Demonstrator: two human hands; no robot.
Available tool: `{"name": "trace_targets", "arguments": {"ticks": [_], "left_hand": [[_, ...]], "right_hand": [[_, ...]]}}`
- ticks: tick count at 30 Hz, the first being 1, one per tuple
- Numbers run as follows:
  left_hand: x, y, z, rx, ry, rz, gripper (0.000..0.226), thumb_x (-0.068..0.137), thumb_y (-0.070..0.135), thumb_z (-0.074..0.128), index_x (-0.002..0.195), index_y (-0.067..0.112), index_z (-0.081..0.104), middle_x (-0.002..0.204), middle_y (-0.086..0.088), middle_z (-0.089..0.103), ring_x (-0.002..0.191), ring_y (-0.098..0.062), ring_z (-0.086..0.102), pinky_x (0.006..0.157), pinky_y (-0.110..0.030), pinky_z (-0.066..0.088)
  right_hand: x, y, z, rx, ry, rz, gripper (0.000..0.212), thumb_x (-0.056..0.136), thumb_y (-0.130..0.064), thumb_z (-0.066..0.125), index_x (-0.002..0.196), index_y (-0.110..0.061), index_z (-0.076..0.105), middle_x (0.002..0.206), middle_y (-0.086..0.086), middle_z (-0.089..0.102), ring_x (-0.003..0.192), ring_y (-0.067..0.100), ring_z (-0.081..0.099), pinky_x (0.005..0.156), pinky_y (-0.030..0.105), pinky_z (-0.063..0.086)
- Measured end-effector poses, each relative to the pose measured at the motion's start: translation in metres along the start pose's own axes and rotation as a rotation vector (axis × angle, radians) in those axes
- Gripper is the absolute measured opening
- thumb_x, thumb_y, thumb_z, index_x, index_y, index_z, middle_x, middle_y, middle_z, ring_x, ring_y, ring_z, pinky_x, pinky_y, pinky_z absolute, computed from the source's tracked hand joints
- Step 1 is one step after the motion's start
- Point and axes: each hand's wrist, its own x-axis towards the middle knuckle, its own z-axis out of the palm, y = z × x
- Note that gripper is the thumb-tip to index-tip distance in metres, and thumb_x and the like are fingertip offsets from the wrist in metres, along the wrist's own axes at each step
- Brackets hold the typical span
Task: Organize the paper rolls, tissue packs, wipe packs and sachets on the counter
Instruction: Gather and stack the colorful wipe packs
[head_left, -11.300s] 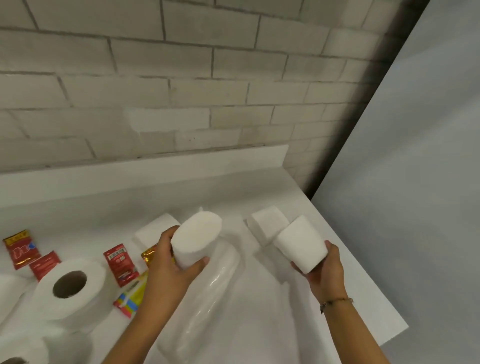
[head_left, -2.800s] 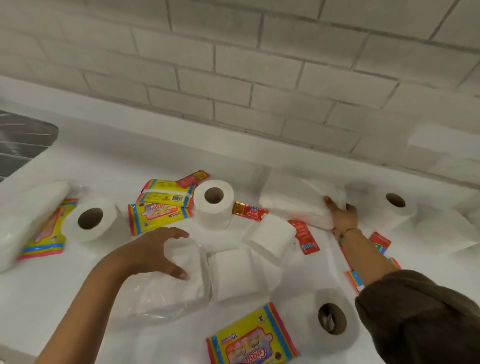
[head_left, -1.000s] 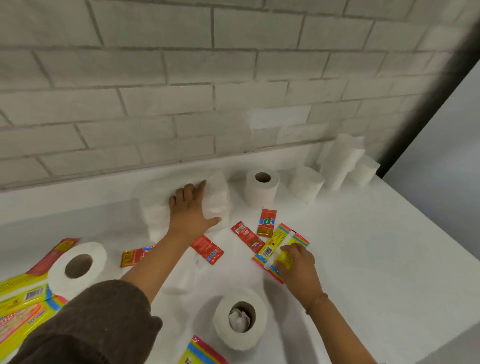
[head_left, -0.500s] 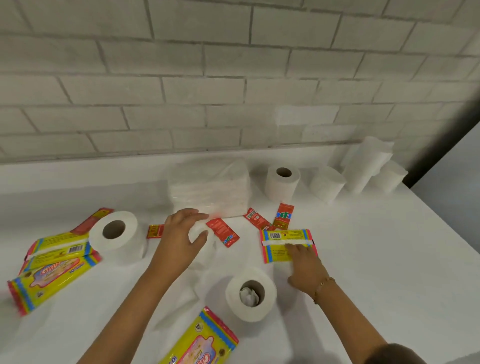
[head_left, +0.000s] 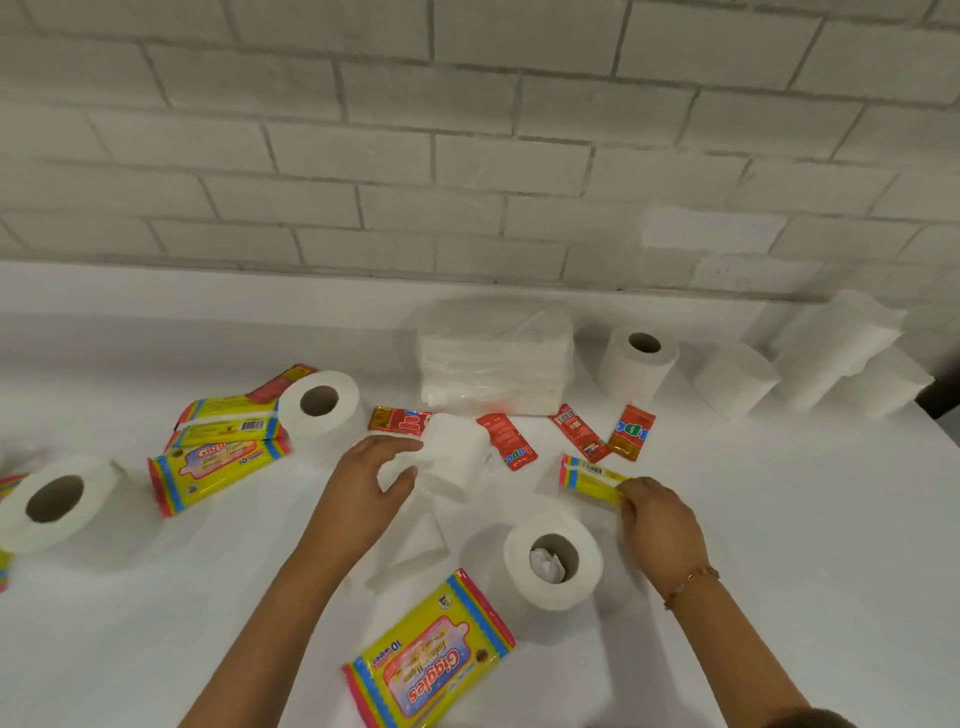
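My left hand (head_left: 371, 486) curls its thumb and fingers round the left side of a small white tissue pack (head_left: 460, 457) lying on the white counter (head_left: 779, 545). My right hand (head_left: 657, 519) pinches the near edge of a yellow wipe pack (head_left: 589, 477), which is tipped up on its edge. Several red sachets (head_left: 506, 441) lie just behind both. An upright paper roll (head_left: 553, 564) stands between my wrists, and another wipe pack (head_left: 431, 654) lies in front of it. Two more rolls (head_left: 322, 402) (head_left: 52, 504) and two wipe packs (head_left: 218, 467) are at the left.
A large wrapped tissue stack (head_left: 496, 358) stands against the brick wall (head_left: 467, 156). To its right are a paper roll (head_left: 641, 364) and several white wrapped packs (head_left: 831, 353). The counter's right edge runs past the far right corner.
My left hand has shifted right onto the small white tissue pack. My right hand has taken the yellow wipe pack by its edge and tipped it up from lying flat.
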Motion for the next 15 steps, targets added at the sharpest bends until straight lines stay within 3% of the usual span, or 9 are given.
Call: {"name": "trace_targets", "arguments": {"ticks": [3, 6, 8, 11, 15], "left_hand": [[-0.009, 0.0, -0.01, -0.016, -0.059, -0.059, 0.019, 0.084, 0.024, 0.064, 0.085, 0.043, 0.061, 0.093, 0.017, 0.064, 0.08, -0.005, 0.061, 0.074, -0.017, 0.048], [-0.021, 0.007, -0.007, 0.086, -0.306, -0.119, 0.009, 0.078, 0.032, 0.069, 0.078, 0.04, 0.064, 0.081, 0.016, 0.066, 0.072, -0.004, 0.063, 0.068, -0.02, 0.052], [-0.034, 0.011, 0.006, 0.191, -0.469, -0.09, 0.012, 0.078, 0.035, 0.068, 0.089, 0.038, 0.066, 0.09, 0.014, 0.066, 0.079, -0.004, 0.064, 0.074, -0.022, 0.054], [-0.053, 0.006, 0.033, 0.396, -0.645, 0.008, 0.043, 0.077, 0.036, 0.067, 0.119, 0.033, 0.057, 0.119, 0.007, 0.058, 0.108, -0.011, 0.056, 0.092, -0.029, 0.047], [-0.066, -0.008, 0.055, 0.513, -0.654, 0.018, 0.075, 0.068, 0.04, 0.075, 0.134, 0.027, 0.041, 0.129, -0.001, 0.044, 0.118, -0.019, 0.044, 0.094, -0.032, 0.044]], "right_hand": [[-0.001, -0.013, -0.013, 0.167, 0.121, 0.049, 0.027, 0.098, -0.019, 0.039, 0.113, -0.009, 0.058, 0.105, 0.013, 0.067, 0.088, 0.027, 0.06, 0.078, 0.034, 0.049], [0.0, -0.026, -0.025, 0.419, 0.196, 0.073, 0.026, 0.099, -0.021, 0.038, 0.111, -0.006, 0.055, 0.103, 0.014, 0.065, 0.082, 0.026, 0.059, 0.069, 0.031, 0.046], [0.003, -0.036, -0.03, 0.58, 0.195, 0.088, 0.026, 0.099, -0.021, 0.037, 0.111, -0.004, 0.054, 0.105, 0.013, 0.063, 0.089, 0.028, 0.061, 0.07, 0.03, 0.05], [0.007, -0.049, -0.03, 0.761, 0.158, 0.094, 0.025, 0.099, -0.019, 0.038, 0.105, 0.0, 0.053, 0.102, 0.011, 0.06, 0.088, 0.022, 0.058, 0.061, 0.017, 0.044], [0.005, -0.057, -0.025, 0.961, 0.123, 0.173, 0.024, 0.099, -0.019, 0.04, 0.112, -0.006, 0.054, 0.103, 0.003, 0.056, 0.09, 0.017, 0.056, 0.064, 0.013, 0.043]]}}
